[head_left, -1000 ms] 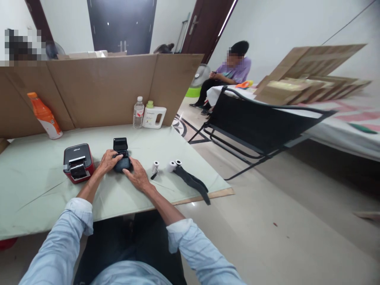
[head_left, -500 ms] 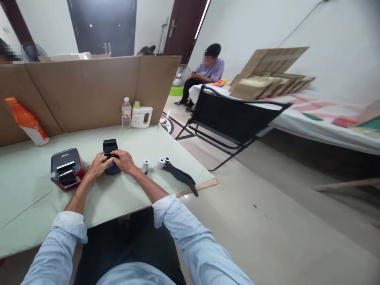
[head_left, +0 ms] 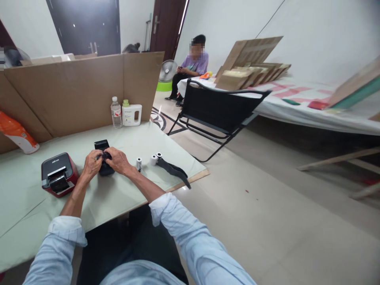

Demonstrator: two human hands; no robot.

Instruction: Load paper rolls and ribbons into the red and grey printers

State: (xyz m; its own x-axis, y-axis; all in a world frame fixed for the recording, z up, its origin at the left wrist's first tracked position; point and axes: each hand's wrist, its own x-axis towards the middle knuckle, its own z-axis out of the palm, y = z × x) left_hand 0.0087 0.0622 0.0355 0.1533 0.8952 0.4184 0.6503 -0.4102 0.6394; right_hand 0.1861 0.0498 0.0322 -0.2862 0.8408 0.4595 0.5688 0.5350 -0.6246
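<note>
A black handheld device (head_left: pixel 106 170), with a part like an open lid (head_left: pixel 101 145) at its far end, lies on the table. Over its middle, my left hand (head_left: pixel 92 163) and my right hand (head_left: pixel 118 160) come together, fingers closed. Between the fingertips shows a small dark piece (head_left: pixel 105 156), too small to name. Whether it is joined to the device is hidden. To the right of my right hand, a small white paper roll (head_left: pixel 139 164) stands upright. Two more white rolls (head_left: pixel 153 160) sit farther right, beside black straps (head_left: pixel 173 169).
A red and black label printer (head_left: pixel 59 174) stands left of my left arm. Along a cardboard screen (head_left: pixel 86 95) are an orange bottle (head_left: pixel 19 132), a water bottle (head_left: pixel 116 113) and a white jug (head_left: pixel 131 114). A black folding chair (head_left: pixel 218 107) and a seated person (head_left: pixel 194 63) are beyond.
The view has turned slightly right, so the scene sits farther left. My fingertips have shifted, and a small dark piece now shows between them above the device.
</note>
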